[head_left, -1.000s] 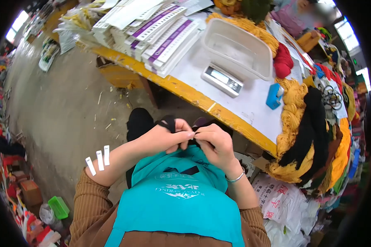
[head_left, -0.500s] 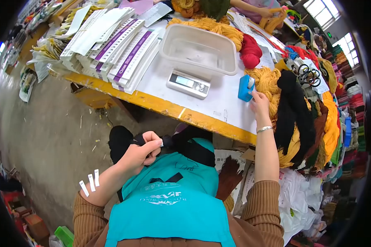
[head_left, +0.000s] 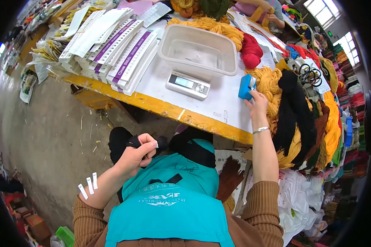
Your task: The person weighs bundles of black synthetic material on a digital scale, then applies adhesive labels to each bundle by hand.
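Note:
My left hand (head_left: 138, 155) is closed above my lap, with dark yarn (head_left: 132, 142) running through its fist. A small pale scrap shows at the thumb tip. Out to the right, my right hand (head_left: 257, 103) has its fingers on a blue tape dispenser (head_left: 246, 86) at the table's right side, beside a mustard yarn hank (head_left: 269, 82). Three white paper strips (head_left: 90, 186) stick to my left forearm. A teal apron (head_left: 169, 185) covers my lap.
On the table stand a digital scale (head_left: 189, 85), a clear plastic bin (head_left: 198, 51) and stacked printed cards (head_left: 130, 61). Black yarn (head_left: 294, 111) and red yarn (head_left: 250, 51) lie rightward. A co-worker's hand (head_left: 274, 19) is across the table. The yellow table edge (head_left: 160, 109) runs before me.
My right hand has shifted its fingers on the tape dispenser, which has turned slightly. My left hand has moved a little left and up. Across the table, the co-worker's arms have moved.

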Action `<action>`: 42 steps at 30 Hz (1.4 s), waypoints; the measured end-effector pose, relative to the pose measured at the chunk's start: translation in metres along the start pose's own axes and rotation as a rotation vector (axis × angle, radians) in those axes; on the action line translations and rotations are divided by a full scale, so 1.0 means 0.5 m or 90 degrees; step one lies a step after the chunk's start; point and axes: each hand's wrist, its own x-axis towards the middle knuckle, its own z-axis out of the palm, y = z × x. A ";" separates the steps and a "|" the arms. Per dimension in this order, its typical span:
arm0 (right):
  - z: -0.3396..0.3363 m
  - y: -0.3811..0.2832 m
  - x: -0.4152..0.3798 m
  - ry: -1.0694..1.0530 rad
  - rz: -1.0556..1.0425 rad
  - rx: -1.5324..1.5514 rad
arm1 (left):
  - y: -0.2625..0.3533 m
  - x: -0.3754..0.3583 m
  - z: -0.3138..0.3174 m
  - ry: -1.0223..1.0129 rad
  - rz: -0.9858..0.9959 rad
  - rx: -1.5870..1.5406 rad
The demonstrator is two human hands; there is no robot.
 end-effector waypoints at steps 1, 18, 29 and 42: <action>0.000 0.005 -0.002 -0.001 0.001 0.000 | -0.001 0.001 -0.002 0.001 0.000 -0.001; -0.032 0.154 0.057 0.126 -0.248 -0.183 | 0.019 0.006 0.026 -0.026 0.005 0.002; 0.188 0.026 -0.477 -0.419 -0.070 0.069 | 0.041 0.033 0.012 -0.019 -0.010 -0.029; 0.281 0.060 -0.532 -0.503 -0.170 -0.051 | 0.033 0.022 0.013 -0.020 0.002 0.020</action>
